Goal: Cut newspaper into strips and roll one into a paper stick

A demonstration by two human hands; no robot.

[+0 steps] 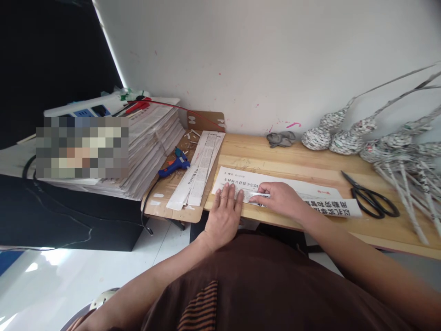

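A printed newspaper strip (320,191) lies lengthwise on the wooden table in front of me, its right end showing large black characters. My left hand (225,209) rests flat on the left part of the paper, fingers stretched out. Just to its right, my right hand (280,198) pinches a thin white rolled edge of newspaper (261,195) between thumb and fingers. What lies beneath both palms is hidden. Past the right end of the strip are black-handled scissors (374,197), blades pointing up and left.
Cut newspaper strips (196,172) and a blue glue gun (175,164) lie on cardboard (158,186) at left. Beyond is a tall paper stack (155,142) with a power strip (82,110). Woven paper gourds (317,138) and paper tubes (408,202) occupy the right; a grey cloth (280,139) sits near the wall.
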